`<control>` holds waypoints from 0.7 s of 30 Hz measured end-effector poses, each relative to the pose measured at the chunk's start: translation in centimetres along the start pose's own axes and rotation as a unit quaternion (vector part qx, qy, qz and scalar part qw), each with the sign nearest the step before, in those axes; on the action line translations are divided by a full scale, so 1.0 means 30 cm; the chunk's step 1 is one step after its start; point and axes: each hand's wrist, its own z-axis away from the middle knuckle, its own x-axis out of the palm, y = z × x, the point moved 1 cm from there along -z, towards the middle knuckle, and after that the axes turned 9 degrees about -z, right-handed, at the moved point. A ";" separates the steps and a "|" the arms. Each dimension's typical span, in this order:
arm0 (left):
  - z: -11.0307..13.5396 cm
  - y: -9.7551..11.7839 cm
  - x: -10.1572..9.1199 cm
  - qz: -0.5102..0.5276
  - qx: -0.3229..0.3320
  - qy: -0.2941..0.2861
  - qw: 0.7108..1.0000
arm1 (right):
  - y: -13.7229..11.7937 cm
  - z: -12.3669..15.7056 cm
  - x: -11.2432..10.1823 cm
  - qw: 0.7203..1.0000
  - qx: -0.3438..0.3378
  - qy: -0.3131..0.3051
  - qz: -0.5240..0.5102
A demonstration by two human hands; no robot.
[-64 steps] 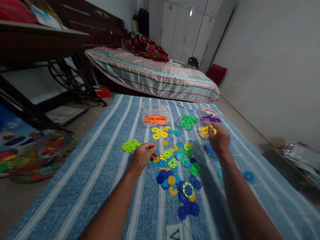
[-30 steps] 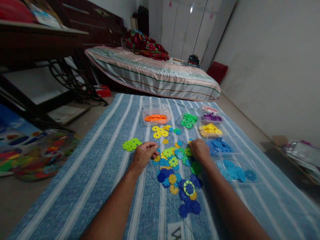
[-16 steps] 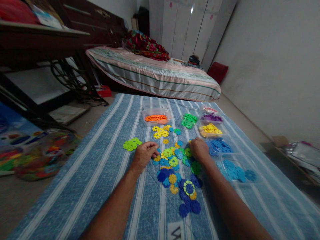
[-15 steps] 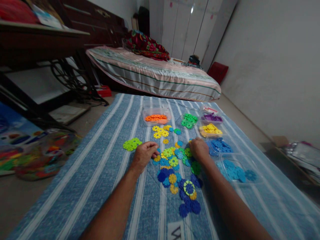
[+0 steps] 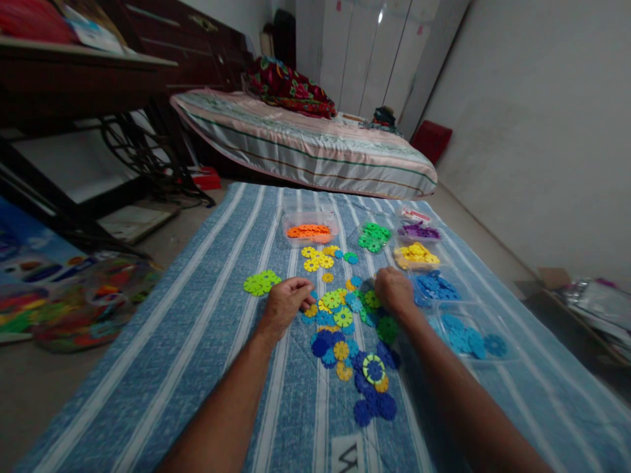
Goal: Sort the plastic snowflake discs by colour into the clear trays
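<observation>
Beside the left edge of a mixed pile of plastic snowflake discs point(image 5: 342, 317), my left hand point(image 5: 288, 302) is closed, thumb and fingers curled together. Whatever it may hold is hidden. At the pile's upper right, my right hand point(image 5: 394, 289) is bent into a closed shape with its fingertips out of sight. Lime-green discs point(image 5: 261, 283) lie grouped left of my left hand. Yellow discs point(image 5: 318, 259) are scattered above the pile. Dark blue discs point(image 5: 374, 404) lie at the near end, with a pale-rimmed disc point(image 5: 373, 369) on top of them.
Clear boxes hold orange discs point(image 5: 309, 232), green discs point(image 5: 374, 236), purple discs point(image 5: 419, 231), yellow discs point(image 5: 417, 255), blue discs point(image 5: 434, 288) and light blue discs point(image 5: 461, 335). A striped cloth point(image 5: 207, 355) covers the table. A bed point(image 5: 305, 148) stands beyond it.
My right hand has shifted very slightly, and the bit of colour by its fingertips no longer shows. My left hand and the discs look the same.
</observation>
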 end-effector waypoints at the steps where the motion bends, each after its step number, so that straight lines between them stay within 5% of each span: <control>1: 0.000 0.000 0.000 0.000 0.001 0.000 1.000 | -0.001 -0.001 -0.005 1.000 -0.009 -0.006 -0.005; 6: -0.001 -0.001 0.000 0.001 0.002 0.000 1.000 | 0.029 -0.025 -0.062 0.998 -0.055 -0.005 -0.019; 11: -0.001 -0.002 0.000 -0.001 0.004 -0.001 1.000 | 0.157 -0.071 -0.163 0.974 0.090 0.206 -0.023; 13: -0.001 -0.002 0.000 -0.002 0.001 0.000 1.000 | 0.178 -0.070 -0.171 0.958 0.101 0.264 -0.042; 15: -0.002 -0.002 0.000 -0.003 0.001 0.000 1.000 | 0.157 -0.055 -0.144 0.966 0.052 0.244 -0.067; 21: -0.001 -0.002 0.000 -0.003 0.001 -0.001 1.000 | -0.030 0.018 0.009 0.976 -0.168 0.024 -0.139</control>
